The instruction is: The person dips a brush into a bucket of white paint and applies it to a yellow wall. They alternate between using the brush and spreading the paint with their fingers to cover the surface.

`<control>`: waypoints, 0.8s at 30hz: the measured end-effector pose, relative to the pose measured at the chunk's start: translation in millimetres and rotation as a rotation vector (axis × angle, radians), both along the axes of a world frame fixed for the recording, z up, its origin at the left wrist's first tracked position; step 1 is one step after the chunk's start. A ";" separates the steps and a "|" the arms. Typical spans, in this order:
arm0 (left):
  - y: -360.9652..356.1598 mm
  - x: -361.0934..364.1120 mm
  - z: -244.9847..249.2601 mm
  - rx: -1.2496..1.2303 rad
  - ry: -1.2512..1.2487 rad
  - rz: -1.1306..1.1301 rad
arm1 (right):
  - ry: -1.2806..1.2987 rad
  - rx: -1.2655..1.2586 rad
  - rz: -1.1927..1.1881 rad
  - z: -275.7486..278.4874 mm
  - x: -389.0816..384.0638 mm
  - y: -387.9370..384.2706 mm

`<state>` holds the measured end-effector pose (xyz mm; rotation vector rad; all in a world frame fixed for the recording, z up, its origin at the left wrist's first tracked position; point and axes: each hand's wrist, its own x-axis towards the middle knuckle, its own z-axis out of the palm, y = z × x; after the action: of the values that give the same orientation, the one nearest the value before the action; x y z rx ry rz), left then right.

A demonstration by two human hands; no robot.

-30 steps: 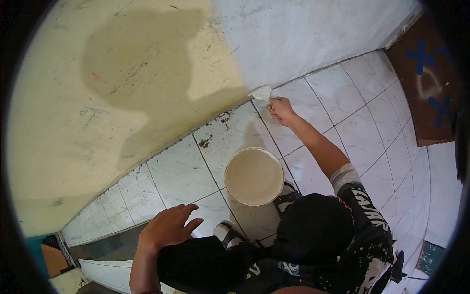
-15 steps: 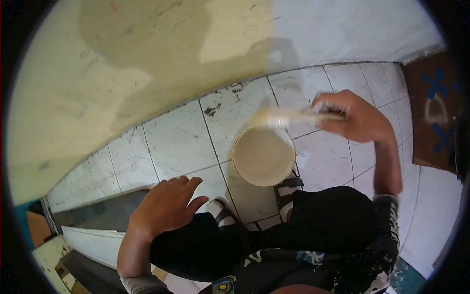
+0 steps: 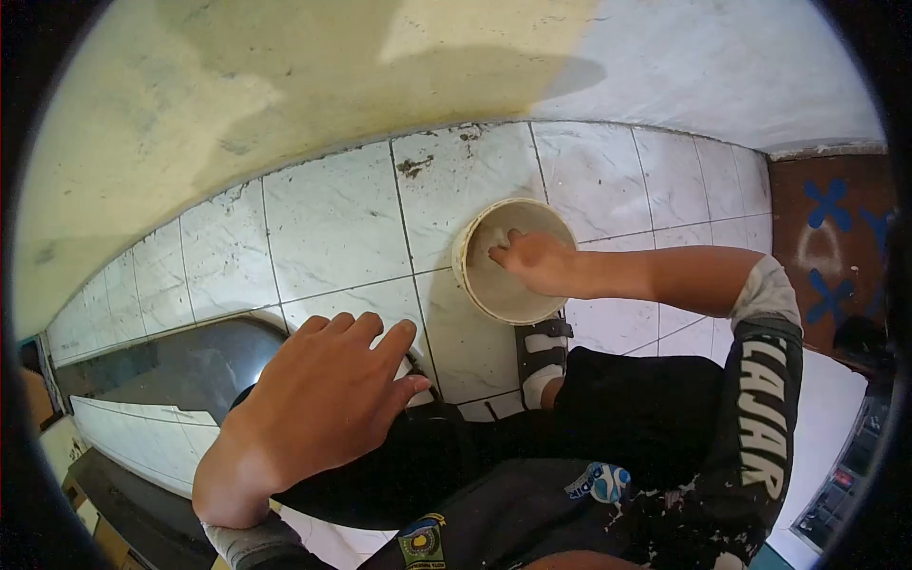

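Observation:
A round bucket of whitish paint stands on the tiled floor in front of my feet, its rim smeared. My right hand reaches down inside it, fingers curled round a paintbrush that is mostly hidden by the hand and the bucket. Above my left knee, my left hand hovers with its fingers spread, palm down and holding nothing.
Ahead rises a wall, yellowish on the left and white toward the right. White floor tiles carry dirt flecks near its base. A brown panel with blue marks is at the right; a dark glossy panel lies left.
My right hand has moved from above the bucket's right side down into it, taking the brush along. My left hand appears larger and slightly lower, still empty.

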<state>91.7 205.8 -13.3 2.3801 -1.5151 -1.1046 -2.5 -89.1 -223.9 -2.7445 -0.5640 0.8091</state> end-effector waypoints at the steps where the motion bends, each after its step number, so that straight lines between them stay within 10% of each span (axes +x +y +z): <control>1: 2.5 -0.2 0.8 0.005 0.002 -0.002 | 0.001 0.000 0.002 -0.2 0.6 2.8; 11: 10.9 -1.3 4.2 0.004 -0.014 0.004 | 0.109 -0.029 0.026 -25.9 11.1 -0.1; 24: 6.6 -1.1 4.1 0.025 -0.014 0.010 | 0.220 -0.008 -0.167 81.7 33.2 -30.9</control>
<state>90.6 212.3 -9.1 2.4137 -1.5010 -1.1145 30.7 -120.1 -142.2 -2.6193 -0.2842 1.0528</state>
